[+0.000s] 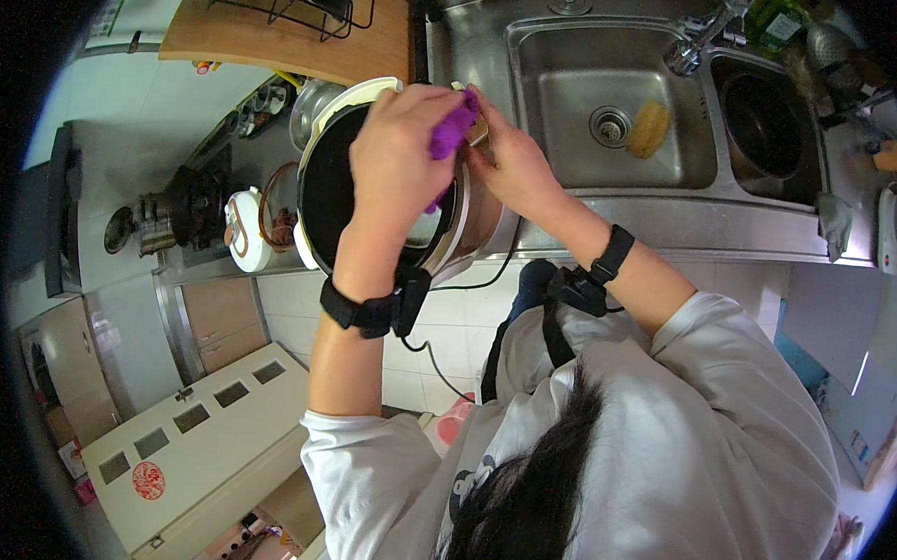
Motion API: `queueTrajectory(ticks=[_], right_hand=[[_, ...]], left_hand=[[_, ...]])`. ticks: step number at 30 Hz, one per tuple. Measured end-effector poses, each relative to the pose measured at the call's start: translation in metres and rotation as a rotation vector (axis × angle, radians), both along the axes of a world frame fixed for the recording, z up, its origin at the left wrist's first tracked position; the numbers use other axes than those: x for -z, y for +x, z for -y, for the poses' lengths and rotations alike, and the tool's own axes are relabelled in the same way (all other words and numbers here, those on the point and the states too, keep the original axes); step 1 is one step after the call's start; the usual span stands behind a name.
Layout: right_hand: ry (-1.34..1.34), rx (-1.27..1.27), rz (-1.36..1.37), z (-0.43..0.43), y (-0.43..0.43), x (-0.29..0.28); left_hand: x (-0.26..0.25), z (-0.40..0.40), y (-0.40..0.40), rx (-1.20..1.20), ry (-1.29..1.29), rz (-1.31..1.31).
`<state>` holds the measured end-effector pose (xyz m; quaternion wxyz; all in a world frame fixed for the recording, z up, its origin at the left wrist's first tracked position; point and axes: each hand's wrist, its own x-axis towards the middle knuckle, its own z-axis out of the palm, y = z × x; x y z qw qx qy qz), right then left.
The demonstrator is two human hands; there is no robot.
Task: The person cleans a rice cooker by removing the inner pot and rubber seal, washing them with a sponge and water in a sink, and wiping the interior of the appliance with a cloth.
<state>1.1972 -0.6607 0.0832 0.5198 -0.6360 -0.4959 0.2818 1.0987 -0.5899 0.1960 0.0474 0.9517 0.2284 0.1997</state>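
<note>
A white electric cooker [475, 225] with a dark interior [331, 181] stands tilted before me, at the left end of the sink counter. My left hand [405, 147] is over its mouth, holding a purple cloth [453, 132] against the rim area. The cloth is bunched, and part of it hangs inside the cooker. My right hand [510, 159] grips a small light-coloured part [476, 131] at the cooker's edge, with thumb and fingers on either side. The fingertips of my left hand are partly hidden by the cloth.
To the right lies a steel sink [553, 127] with a yellow sponge [648, 129] near its drain, under a faucet [683, 57]. A smaller basin holds a dark round pot [763, 125]. A white lid-like piece [246, 230] sits left of the cooker. A black cord [493, 278] hangs below.
</note>
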Motion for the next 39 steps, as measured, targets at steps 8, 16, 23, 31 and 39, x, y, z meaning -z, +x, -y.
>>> queueTrajectory(ticks=[8,16,23,31,39], right_hand=[[0.139,0.021,0.090,0.002,-0.003,0.006],[0.015,0.007,0.078,0.002,0.005,-0.002],[0.167,0.079,0.120,0.007,0.005,-0.001],[0.067,-0.411,-0.266,0.074,-0.009,-0.003],[-0.232,-0.708,-0.824,0.093,-0.028,0.000]], left_hand=[[0.009,-0.029,-0.006,-0.049,0.065,-0.109],[-0.028,0.001,-0.086,-0.313,-0.486,0.119],[-0.013,0.065,-0.149,-0.519,-0.473,0.420],[0.000,0.131,-0.130,-0.694,-0.515,0.867],[0.049,0.151,-0.079,-0.437,-0.821,0.637]])
